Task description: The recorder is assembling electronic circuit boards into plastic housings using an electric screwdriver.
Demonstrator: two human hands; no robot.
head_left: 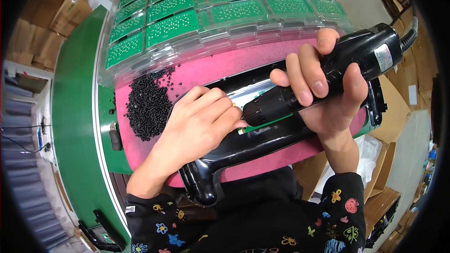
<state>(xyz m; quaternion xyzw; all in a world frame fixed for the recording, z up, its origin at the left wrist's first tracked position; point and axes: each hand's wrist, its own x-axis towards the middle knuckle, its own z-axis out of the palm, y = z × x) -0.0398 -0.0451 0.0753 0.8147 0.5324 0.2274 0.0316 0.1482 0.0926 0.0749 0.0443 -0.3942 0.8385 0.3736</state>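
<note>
My right hand [323, 84] is wrapped round a black electric screwdriver [361, 51], which tilts down to the left. Its nose end meets the green circuit board [267, 125] set in a glossy black plastic housing [262, 148]. My left hand [201, 119] lies over the housing's left part, fingers curled and closed beside the screwdriver's nose. Whatever its fingertips may pinch is hidden. The screwdriver's tip cannot be seen either. To the left of my left hand, a heap of small black screws [147, 107] rests on the pink mat [201, 68].
Clear plastic trays of green circuit boards [173, 26] stand stacked behind the mat. A green bench [75, 107] runs along the left, with another black housing [103, 232] at lower left. Cardboard boxes [393, 107] stand at right. The screwdriver's cable [411, 30] runs off upper right.
</note>
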